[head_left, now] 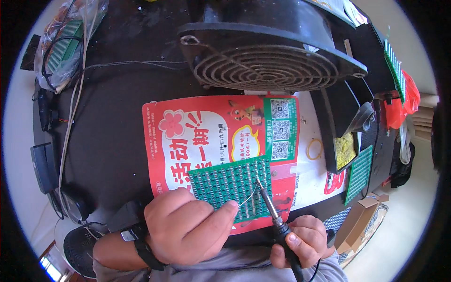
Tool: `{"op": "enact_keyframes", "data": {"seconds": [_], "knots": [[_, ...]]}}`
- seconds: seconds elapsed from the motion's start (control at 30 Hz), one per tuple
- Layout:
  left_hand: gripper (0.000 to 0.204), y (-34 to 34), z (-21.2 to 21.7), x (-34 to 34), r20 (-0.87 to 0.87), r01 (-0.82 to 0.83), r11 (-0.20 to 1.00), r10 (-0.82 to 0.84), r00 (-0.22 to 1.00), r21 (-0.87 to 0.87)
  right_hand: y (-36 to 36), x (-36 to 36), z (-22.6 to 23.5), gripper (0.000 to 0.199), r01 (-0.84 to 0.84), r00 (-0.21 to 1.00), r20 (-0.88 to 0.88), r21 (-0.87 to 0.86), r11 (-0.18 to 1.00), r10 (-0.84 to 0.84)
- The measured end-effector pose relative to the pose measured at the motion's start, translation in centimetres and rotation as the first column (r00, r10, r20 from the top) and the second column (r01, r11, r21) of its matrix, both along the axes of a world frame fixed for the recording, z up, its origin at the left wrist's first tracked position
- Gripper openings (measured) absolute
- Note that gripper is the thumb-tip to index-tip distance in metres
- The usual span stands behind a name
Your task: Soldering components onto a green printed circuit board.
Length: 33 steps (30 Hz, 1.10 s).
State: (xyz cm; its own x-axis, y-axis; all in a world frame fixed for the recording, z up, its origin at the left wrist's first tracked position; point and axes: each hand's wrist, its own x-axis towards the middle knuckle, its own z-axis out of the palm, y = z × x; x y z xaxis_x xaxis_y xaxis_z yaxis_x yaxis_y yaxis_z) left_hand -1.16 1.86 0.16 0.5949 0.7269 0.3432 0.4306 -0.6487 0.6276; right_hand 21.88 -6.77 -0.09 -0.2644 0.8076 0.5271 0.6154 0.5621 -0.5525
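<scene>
A green circuit board (224, 184) with rows of small components lies on a red and white printed sheet (162, 141). My right hand (304, 240) grips a soldering iron (281, 224) by its black handle. The iron's tip touches or hovers just over the board's right part; I cannot tell which. My left hand (185, 225) is closed, with thumb and forefinger pinching a thin solder wire (250, 196) that curves up toward the iron's tip. That hand covers the board's lower left corner.
Beyond the sheet stands a large black fan (268, 66) with a round grille. A black holder with a yellow sponge (345, 151) is at the right, beside another green board (359, 175) and a cardboard box (359, 223). Cables (75, 101) and a bagged board (63, 51) lie at the left.
</scene>
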Motion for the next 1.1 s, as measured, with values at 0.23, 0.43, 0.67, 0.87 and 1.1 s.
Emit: {"op": "enact_keyframes", "data": {"seconds": [0.23, 0.43, 0.67, 0.87, 1.1], "knots": [[0.027, 0.1, -0.1, 0.0, -0.001, 0.018, 1.0, -0.018, 1.0, -0.012, -0.1, 0.0, -0.2, 0.034, 0.005, 1.0, -0.006, 0.012, 1.0, -0.005], [0.025, 0.2, 0.0, 0.1, -0.001, 0.023, 1.0, -0.023, 1.0, -0.013, -0.2, 0.0, -0.2, 0.035, -0.004, 1.0, -0.018, 0.005, 1.0, 0.004], [0.027, 0.1, -0.3, 0.4, -0.02, 0.01, 0.999, -0.011, 1.0, -0.035, -0.4, 0.5, 0.3, 0.033, -0.04, 0.998, -0.04, -0.036, 0.999, 0.038], [0.04, -0.2, 0.4, 0.9, -0.235, -0.008, 1.0, 0.009, 0.972, 0.008, -0.5, 0.9, -0.8, 0.036, 0.031, 0.988, -0.153, 0.022, 0.999, -0.027], [0.035, -0.6, 0.4, 1.1, -0.146, -0.106, 0.994, 0.101, 0.984, -0.026, -0.2, 1.1, -0.5, 0.045, 0.019, 0.988, -0.15, -0.02, 1.0, -0.022]]}}
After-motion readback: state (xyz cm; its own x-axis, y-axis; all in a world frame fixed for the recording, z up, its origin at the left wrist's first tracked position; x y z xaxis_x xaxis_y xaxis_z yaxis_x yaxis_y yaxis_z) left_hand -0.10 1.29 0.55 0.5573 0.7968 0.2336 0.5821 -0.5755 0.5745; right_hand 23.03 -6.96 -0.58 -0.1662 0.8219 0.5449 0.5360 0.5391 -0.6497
